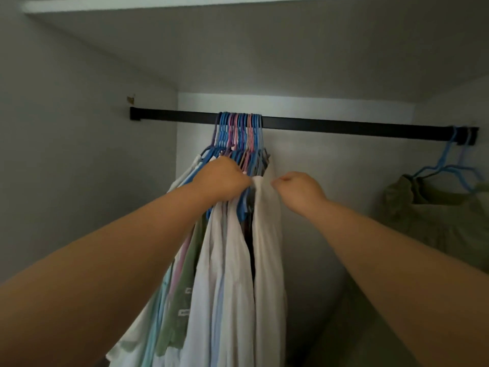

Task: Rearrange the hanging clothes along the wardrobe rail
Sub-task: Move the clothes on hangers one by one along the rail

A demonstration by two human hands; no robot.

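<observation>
Below the black rail (304, 124), left hand (223, 178) grips bunched hangers (239, 139) steady while right hand (299, 188) pinches the white shirt (267, 234), seemingly to separate it.

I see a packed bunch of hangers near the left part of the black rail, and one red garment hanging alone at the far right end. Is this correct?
Not quite: the garment alone at the far right end is olive green, not red, as the head view shows. The rest holds: the packed bunch of hangers sits toward the left part of the black rail.
</observation>
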